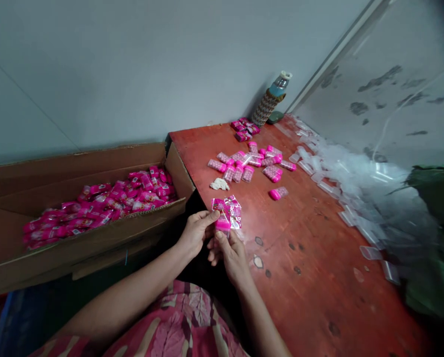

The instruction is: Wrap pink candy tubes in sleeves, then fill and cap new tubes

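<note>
Pink printed wrapper (233, 209), glossy and crinkled.

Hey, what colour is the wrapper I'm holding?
The wrapper is mostly bright pink, best seen in the head view.

I held one glossy, pink-printed film packet (234, 209) (near end partly hidden) between my left hand (197, 232) and right hand (232, 255), its far end uncovered.

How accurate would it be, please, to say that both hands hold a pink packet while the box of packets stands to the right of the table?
Not quite: the head view shows the box to the left of the table. The left hand and right hand do hold a pink packet.
</note>
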`<state>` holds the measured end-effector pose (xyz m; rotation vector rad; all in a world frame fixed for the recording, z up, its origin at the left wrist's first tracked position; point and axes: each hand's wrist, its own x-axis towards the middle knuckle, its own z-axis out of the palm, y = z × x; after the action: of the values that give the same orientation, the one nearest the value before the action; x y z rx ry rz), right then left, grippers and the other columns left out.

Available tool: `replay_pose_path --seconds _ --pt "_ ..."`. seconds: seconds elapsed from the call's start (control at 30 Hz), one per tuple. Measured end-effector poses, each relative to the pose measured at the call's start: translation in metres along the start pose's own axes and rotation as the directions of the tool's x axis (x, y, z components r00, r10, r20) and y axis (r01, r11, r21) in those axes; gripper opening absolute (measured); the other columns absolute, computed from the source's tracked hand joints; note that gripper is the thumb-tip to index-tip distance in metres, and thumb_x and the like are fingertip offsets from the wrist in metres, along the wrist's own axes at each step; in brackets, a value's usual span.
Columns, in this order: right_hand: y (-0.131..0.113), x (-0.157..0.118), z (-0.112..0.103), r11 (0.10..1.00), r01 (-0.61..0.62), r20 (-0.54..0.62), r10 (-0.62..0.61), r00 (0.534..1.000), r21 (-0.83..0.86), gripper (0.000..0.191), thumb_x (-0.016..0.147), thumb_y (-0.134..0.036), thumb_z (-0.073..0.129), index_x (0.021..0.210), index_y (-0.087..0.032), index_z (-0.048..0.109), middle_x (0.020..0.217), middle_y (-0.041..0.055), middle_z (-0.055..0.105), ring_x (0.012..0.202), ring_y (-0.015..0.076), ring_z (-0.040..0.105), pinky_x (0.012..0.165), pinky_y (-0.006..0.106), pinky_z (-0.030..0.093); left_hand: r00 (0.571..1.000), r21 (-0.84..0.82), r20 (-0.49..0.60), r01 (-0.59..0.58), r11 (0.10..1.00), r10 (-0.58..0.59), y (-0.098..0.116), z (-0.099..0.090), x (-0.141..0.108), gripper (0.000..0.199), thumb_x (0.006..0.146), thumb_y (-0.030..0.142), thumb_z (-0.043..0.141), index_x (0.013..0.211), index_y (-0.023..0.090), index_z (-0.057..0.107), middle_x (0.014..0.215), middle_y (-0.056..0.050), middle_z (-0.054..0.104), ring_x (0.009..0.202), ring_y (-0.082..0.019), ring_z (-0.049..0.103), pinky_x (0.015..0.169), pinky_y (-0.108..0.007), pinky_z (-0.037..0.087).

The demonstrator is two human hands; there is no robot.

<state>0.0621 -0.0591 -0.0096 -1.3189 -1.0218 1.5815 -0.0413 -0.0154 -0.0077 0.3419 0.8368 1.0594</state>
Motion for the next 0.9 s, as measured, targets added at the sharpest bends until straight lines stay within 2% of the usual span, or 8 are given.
replay_pose_path --seconds 0.1,0.2,0.33,0.53,0.6,0.77,0.83,0.9 --pt "0.000 0.002 -0.002 1.000 0.009 -0.009 -0.009 1.000 -0.013 0.028 0.081 -0.046 0.050 0.082 -0.018 0.046 0.064 -0.0025 0.058 0.042 0.0089 0.055 0.035 0.018 0.044 0.997 0.064 0.071 -0.027 0.998 0.022 0.003 0.000 0.001 0.028 0.063 0.032 0.071 0.073 0.011 0.057 0.053 0.000 0.057 0.038 -0.008 0.049 0.034 -0.018 0.035" --pt "-0.001 0.003 -0.003 0.992 0.058 -0.056 -0.065 0.996 -0.111 0.028 0.082 -0.045 0.049 0.082 -0.018 0.046 0.062 -0.0032 0.056 0.041 0.0082 0.053 0.036 0.018 0.043 0.993 0.102 0.112 -0.048 0.994 0.037 0.003 0.000 0.002 0.028 0.062 0.026 0.072 0.081 0.011 0.058 0.058 0.000 0.059 0.040 -0.007 0.050 0.036 -0.018 0.036" --pt "-0.002 0.002 -0.006 0.966 0.105 -0.087 -0.128 0.988 -0.234 0.025 0.083 -0.043 0.049 0.082 -0.018 0.048 0.061 -0.0035 0.055 0.040 0.0066 0.051 0.035 0.016 0.041 0.990 0.160 0.140 -0.043 0.986 0.020 0.001 0.000 0.003 0.024 0.065 0.030 0.069 0.071 0.009 0.059 0.053 -0.001 0.057 0.039 -0.008 0.048 0.036 -0.019 0.036" --pt "-0.008 0.002 -0.011 0.999 0.019 0.090 -0.016 0.996 -0.029 0.028 0.083 -0.045 0.048 0.083 -0.018 0.046 0.064 -0.0019 0.058 0.040 0.0073 0.052 0.033 0.016 0.040 0.971 0.313 0.237 -0.045 0.949 -0.032 0.010 -0.002 0.001 0.031 0.066 0.037 0.067 0.060 0.008 0.061 0.046 -0.003 0.056 0.032 -0.010 0.046 0.032 -0.020 0.032" --pt "-0.008 0.002 -0.011 0.999 -0.007 0.111 0.011 0.994 -0.032 0.028 0.083 -0.045 0.047 0.081 -0.017 0.046 0.064 -0.0014 0.059 0.039 0.0072 0.052 0.034 0.016 0.039 0.965 0.342 0.258 -0.051 0.938 -0.042 0.012 -0.003 0.001 0.031 0.066 0.038 0.066 0.060 0.008 0.062 0.047 -0.004 0.057 0.033 -0.010 0.047 0.033 -0.021 0.033" --pt "-0.007 0.004 -0.008 0.951 0.088 -0.096 -0.121 0.988 -0.295 0.027 0.080 -0.045 0.051 0.080 -0.018 0.049 0.059 -0.0025 0.057 0.037 0.0070 0.048 0.031 0.016 0.036 0.988 0.268 0.153 -0.070 0.961 0.029 0.006 -0.002 0.004 0.025 0.064 0.032 0.070 0.062 0.009 0.063 0.052 -0.003 0.058 0.039 -0.009 0.049 0.037 -0.020 0.037" --pt "-0.009 0.005 -0.009 0.960 0.084 -0.038 -0.097 0.995 -0.266 0.028 0.081 -0.046 0.049 0.078 -0.018 0.049 0.056 -0.0033 0.055 0.035 0.0067 0.047 0.031 0.015 0.035 0.989 0.247 0.149 -0.047 0.968 0.010 0.005 -0.001 0.004 0.025 0.064 0.032 0.070 0.061 0.009 0.062 0.049 -0.002 0.057 0.036 -0.009 0.048 0.035 -0.020 0.036" --pt "-0.011 0.005 -0.012 0.988 0.041 0.084 -0.029 0.996 -0.149 0.028 0.082 -0.046 0.048 0.077 -0.018 0.049 0.055 -0.0038 0.055 0.034 0.0059 0.046 0.031 0.015 0.033 0.983 0.245 0.180 0.001 0.970 -0.047 0.008 -0.001 0.002 0.026 0.065 0.032 0.069 0.059 0.008 0.062 0.047 -0.002 0.056 0.035 -0.010 0.048 0.034 -0.021 0.036"
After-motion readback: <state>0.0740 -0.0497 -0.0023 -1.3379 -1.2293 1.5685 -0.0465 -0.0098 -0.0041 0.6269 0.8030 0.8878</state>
